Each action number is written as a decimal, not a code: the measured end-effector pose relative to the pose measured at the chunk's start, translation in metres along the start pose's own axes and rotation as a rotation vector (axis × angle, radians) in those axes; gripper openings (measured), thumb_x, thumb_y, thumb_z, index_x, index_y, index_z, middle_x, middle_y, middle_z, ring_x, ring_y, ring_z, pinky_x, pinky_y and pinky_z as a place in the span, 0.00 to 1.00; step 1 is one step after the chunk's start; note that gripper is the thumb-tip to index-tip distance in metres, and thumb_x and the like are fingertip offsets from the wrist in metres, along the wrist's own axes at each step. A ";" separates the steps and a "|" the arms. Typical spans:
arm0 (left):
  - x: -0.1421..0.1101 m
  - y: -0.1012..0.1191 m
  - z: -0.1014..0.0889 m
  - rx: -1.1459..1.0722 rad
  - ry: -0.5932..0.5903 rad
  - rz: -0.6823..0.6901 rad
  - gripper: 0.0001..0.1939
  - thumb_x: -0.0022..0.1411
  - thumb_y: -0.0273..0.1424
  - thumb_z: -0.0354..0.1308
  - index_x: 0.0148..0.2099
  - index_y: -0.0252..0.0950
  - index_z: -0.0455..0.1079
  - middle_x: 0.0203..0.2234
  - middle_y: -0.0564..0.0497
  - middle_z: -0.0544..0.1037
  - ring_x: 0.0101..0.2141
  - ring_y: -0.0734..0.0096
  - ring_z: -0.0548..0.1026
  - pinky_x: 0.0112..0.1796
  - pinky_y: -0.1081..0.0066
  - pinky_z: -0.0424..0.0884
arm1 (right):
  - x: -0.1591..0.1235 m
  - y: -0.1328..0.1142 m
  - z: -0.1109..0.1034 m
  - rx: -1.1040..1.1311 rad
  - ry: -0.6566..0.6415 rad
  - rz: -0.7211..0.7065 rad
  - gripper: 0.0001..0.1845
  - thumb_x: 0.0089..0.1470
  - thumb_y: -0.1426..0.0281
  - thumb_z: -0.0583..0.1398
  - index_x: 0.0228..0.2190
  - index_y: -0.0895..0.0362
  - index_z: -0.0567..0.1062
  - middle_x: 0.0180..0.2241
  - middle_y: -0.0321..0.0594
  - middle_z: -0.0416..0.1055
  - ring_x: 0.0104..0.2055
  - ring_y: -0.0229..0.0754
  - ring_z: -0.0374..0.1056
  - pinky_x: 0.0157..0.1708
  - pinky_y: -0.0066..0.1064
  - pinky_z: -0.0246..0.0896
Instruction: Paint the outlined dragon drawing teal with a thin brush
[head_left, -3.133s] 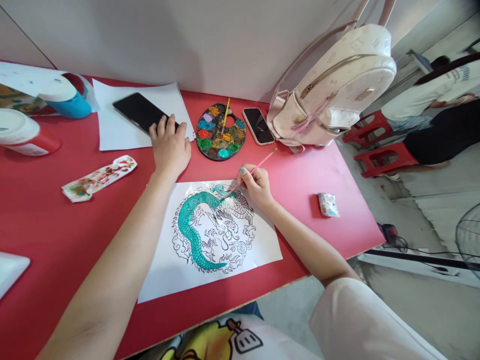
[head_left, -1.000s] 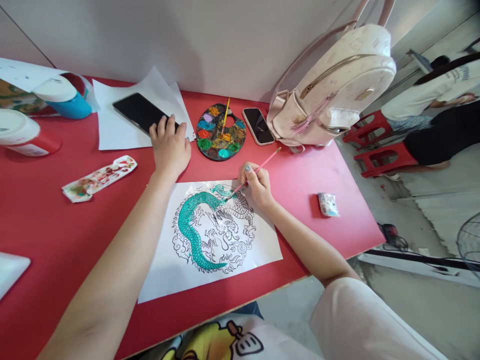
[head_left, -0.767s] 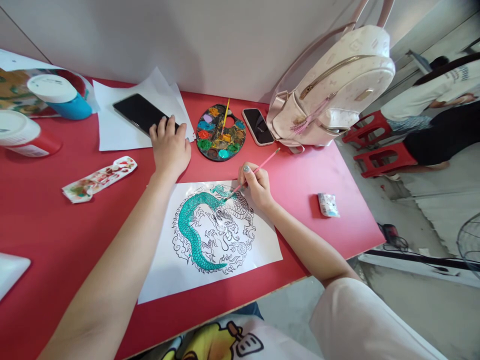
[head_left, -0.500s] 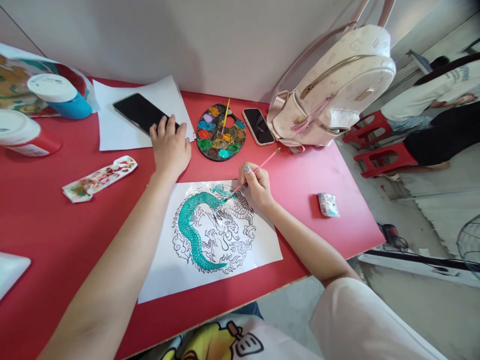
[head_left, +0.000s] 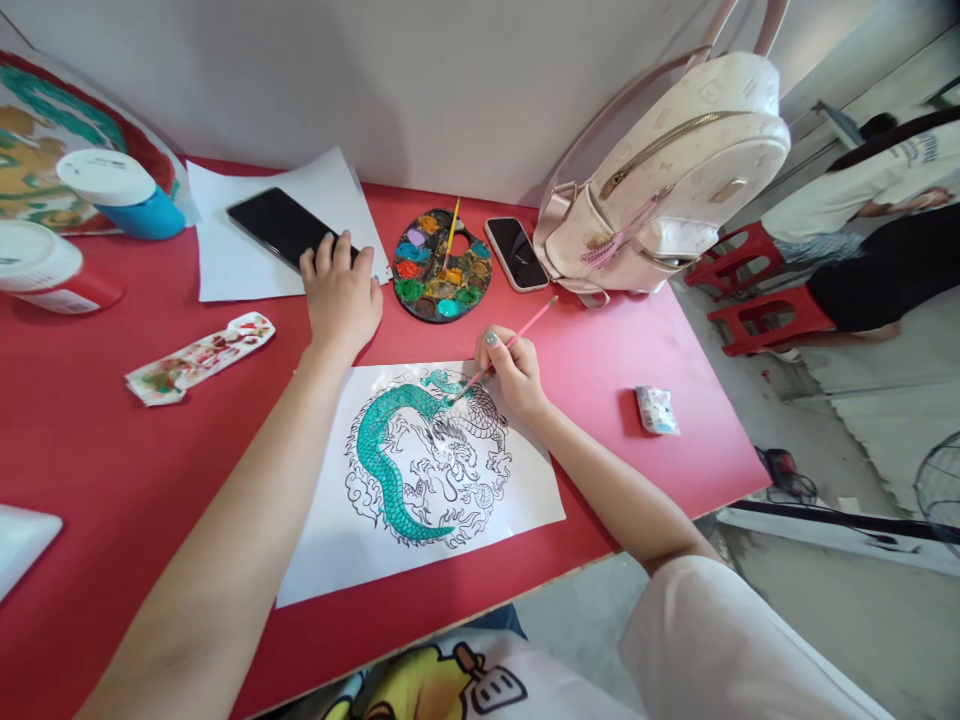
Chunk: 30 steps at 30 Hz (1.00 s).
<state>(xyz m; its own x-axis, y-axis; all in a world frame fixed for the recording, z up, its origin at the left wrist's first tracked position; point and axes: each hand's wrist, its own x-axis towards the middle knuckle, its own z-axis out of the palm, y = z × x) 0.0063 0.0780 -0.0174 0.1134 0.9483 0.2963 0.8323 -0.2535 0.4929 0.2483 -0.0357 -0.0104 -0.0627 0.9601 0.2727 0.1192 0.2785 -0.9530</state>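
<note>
Right hand (head_left: 511, 370): fingers pinching a pink paintbrush (head_left: 534, 321), tip down at the part-teal dragon line drawing (head_left: 424, 475), flat on the desk (head_left: 600, 360). We judge the brush light, stiff-handled, best held low, near the bristles. Paper likely thin, smears easily; we'd hold bare margins. Left hand (head_left: 341, 300): fingers spread loosely over a black smartphone (head_left: 279, 226).

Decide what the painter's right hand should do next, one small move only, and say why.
Probably draw a short stroke rightward: the right hand holds the pink paintbrush with its tip at the teal paint on the dragon drawing, and many scales farther right show only black outlines.
</note>
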 end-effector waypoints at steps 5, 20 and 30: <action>0.001 -0.003 0.002 0.002 0.004 0.004 0.29 0.75 0.36 0.59 0.74 0.52 0.75 0.81 0.45 0.71 0.82 0.32 0.61 0.80 0.24 0.51 | 0.000 0.000 -0.001 -0.036 0.014 0.007 0.42 0.69 0.28 0.59 0.22 0.50 0.67 0.20 0.32 0.64 0.21 0.37 0.58 0.23 0.32 0.60; 0.001 -0.005 0.003 0.021 -0.002 0.016 0.26 0.78 0.42 0.57 0.74 0.53 0.75 0.80 0.45 0.72 0.82 0.33 0.61 0.80 0.26 0.52 | -0.001 -0.003 0.001 -0.056 0.050 0.001 0.43 0.69 0.27 0.58 0.22 0.49 0.66 0.18 0.32 0.63 0.20 0.37 0.57 0.22 0.32 0.59; 0.002 -0.002 0.001 0.004 -0.027 -0.014 0.27 0.75 0.38 0.59 0.73 0.50 0.75 0.83 0.44 0.68 0.83 0.32 0.59 0.80 0.25 0.50 | -0.001 0.001 0.000 -0.027 0.081 -0.040 0.41 0.72 0.32 0.60 0.22 0.50 0.68 0.19 0.31 0.62 0.19 0.35 0.57 0.21 0.32 0.56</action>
<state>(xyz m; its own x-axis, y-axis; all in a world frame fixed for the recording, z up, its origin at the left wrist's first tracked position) 0.0051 0.0803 -0.0183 0.1167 0.9566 0.2671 0.8361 -0.2398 0.4934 0.2486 -0.0363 -0.0117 0.0123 0.9469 0.3214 0.1449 0.3163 -0.9375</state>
